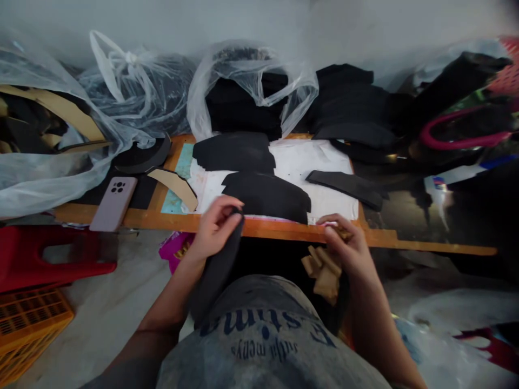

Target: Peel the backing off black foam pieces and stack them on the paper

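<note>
My left hand pinches the end of a long black curved piece, which hangs down in front of my shirt. At the bench's front edge, my right hand has its fingers curled round a bunch of crumpled tan strips; some tan shows between thumb and fingers, the rest dangles below. A small pinkish bit shows at its fingertips, too blurred to name. Between the hands lies a flat black cut piece on white sheeting. Behind it is another black piece.
Nearby lie a narrow black piece, a tan-faced curved piece and a phone. Plastic bags of black pieces stand along the wall, beside a black stack. A red stool and yellow crate are at left.
</note>
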A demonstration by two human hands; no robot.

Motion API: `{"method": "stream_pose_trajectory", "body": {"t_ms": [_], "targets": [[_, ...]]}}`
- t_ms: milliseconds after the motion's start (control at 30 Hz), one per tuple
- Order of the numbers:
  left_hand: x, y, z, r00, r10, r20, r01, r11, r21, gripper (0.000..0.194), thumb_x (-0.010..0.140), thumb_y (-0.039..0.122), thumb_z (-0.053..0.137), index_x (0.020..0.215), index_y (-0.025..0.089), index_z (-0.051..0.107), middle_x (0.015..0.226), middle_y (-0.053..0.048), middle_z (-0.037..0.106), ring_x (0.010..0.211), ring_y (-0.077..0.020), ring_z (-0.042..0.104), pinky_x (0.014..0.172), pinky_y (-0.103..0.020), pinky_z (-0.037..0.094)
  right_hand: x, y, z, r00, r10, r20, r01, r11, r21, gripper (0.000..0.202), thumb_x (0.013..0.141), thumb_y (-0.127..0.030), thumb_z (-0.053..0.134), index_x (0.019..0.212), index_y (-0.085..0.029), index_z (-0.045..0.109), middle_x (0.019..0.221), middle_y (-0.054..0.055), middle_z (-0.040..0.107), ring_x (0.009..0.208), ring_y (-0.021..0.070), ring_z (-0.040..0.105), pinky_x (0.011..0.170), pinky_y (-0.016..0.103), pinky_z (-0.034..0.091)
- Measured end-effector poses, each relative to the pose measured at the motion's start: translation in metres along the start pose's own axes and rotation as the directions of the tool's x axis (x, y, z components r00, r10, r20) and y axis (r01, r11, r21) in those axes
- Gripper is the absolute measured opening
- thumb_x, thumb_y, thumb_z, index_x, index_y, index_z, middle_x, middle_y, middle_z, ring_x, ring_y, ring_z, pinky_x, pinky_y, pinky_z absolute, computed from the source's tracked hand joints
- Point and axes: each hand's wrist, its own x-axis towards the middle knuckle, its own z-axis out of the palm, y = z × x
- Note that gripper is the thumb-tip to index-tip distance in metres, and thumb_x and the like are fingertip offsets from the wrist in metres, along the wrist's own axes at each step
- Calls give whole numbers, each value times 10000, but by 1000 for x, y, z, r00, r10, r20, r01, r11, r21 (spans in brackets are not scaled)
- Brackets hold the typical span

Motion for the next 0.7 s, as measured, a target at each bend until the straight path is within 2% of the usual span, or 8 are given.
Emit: {"method": "stream_pose_trajectory", "body": {"t_ms": [67, 100, 167, 333, 433, 500, 600, 700], "targets": [[4, 9, 13, 953, 26, 303, -67, 990, 127, 277, 1003, 242, 582, 1259, 308, 665, 1223, -84, 614, 1146, -215, 631, 940, -349, 552, 2, -16, 19, 984, -18, 177, 28, 998, -59, 301, 872, -493, 745, 952, -202, 740, 690, 0, 613, 593, 136, 521, 541, 261, 392], [5, 13, 18, 919, 31, 392, -94, 986, 141, 317, 1010, 233, 564, 1307, 303, 650, 1258, -98, 604, 1188, -229, 618, 976, -371, 548, 4, -22, 29, 977, -20, 214, 30, 999, -43, 307, 864, -484, 757, 976, -198, 752, 735, 13, 652, 628, 145, 549, 568, 266, 409], [7, 17, 27, 890, 25, 455, -86, 990, 114, 383, 1013, 224, 553, 1385, 304, 593, 1291, -109, 591, 1136, -220, 636, 937, -364, 569, 9, -30, 47, 963, -31, 266, 32, 999, 1, 331, 850, -464, 780, 1047, -199, 755, 820, 27, 704, 683, 156, 588, 615, 271, 438], [1, 10, 33, 873, -92, 479, 120, 992, -29, 509, 940, 227, 670, 1413, 311, 501, 1340, -120, 579, 855, -149, 678, 726, -293, 595, 15, -27, 57, 945, -61, 320, 77, 996, -39, 235, 870, -401, 758, 802, -178, 728, 695, -2, 641, 624, 126, 521, 589, 255, 393], [-10, -2, 29, 857, -291, 425, 355, 932, -77, 632, 832, 239, 794, 1367, 312, 466, 1271, -105, 605, 887, -176, 731, 674, -266, 595, 12, -17, 46, 985, -2, 171, 1, 1000, 8, 254, 839, -406, 789, 755, -179, 712, 655, -8, 623, 596, 123, 499, 560, 253, 378], [-19, -10, 26, 839, -391, 379, 450, 890, -77, 564, 805, 257, 821, 1268, 282, 500, 1159, -79, 642, 879, -181, 743, 658, -250, 585, 9, -10, 39, 996, 86, 11, -86, 988, 129, 264, 796, -413, 826, 741, -186, 703, 627, -20, 598, 554, 113, 471, 527, 250, 368], [-28, -16, 24, 858, -407, 312, 457, 883, -105, 375, 864, 320, 778, 1144, 235, 544, 954, -32, 661, 795, -149, 714, 669, -246, 578, 6, 1, 35, 962, 226, -152, -169, 934, 316, 291, 743, -411, 863, 709, -195, 672, 544, -62, 486, 465, 81, 349, 454, 239, 295], [-29, -16, 28, 876, -409, 255, 462, 863, -205, 304, 960, 445, 648, 1139, 221, 548, 1002, -44, 633, 814, -151, 715, 654, -254, 585, 3, 8, 39, 940, 278, -198, -179, 896, 407, 318, 720, -405, 880, 693, -198, 640, 523, -81, 423, 447, 68, 299, 432, 229, 256]]}}
